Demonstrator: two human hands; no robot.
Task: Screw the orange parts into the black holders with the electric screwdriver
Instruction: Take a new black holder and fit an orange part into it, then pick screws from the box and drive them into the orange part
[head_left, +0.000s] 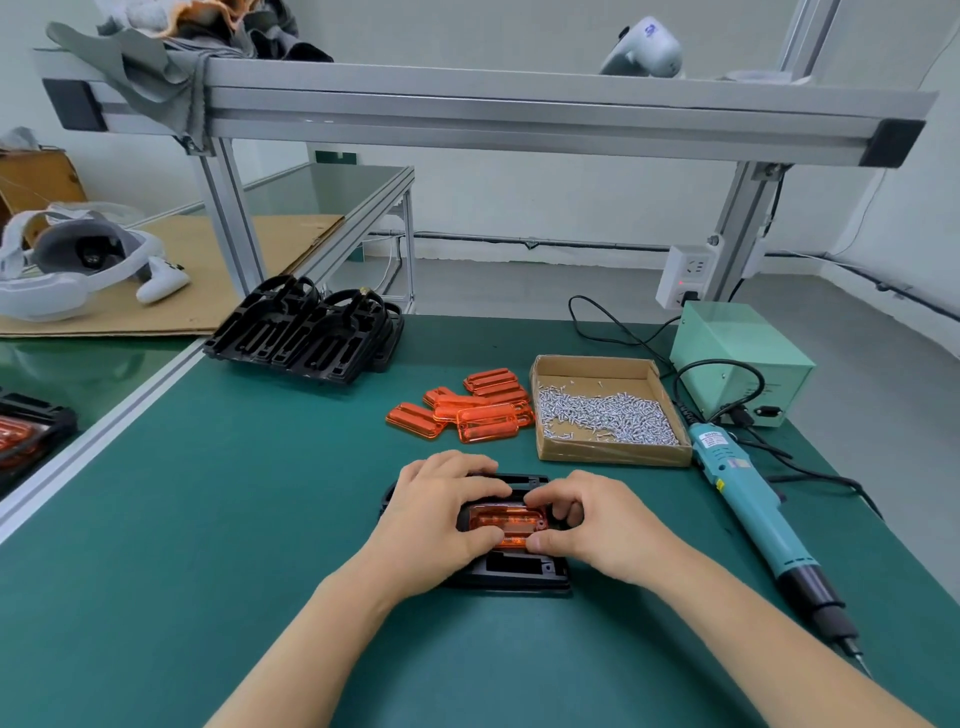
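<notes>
Left hand (441, 512) and right hand (587, 525): close together, fingers curled, both pinching one translucent orange plastic part (506, 525) seated in a flat black plastic holder (511, 571) lying on the green-matted desk (208, 519), near centre. Loose pile of further orange parts (467, 408): far side of the hands. Open cardboard tray of small silver screws (605, 410): right of the pile. Teal corded electric screwdriver (753, 504): lying right, untouched. Stack of black holders (306, 332): far left.
</notes>
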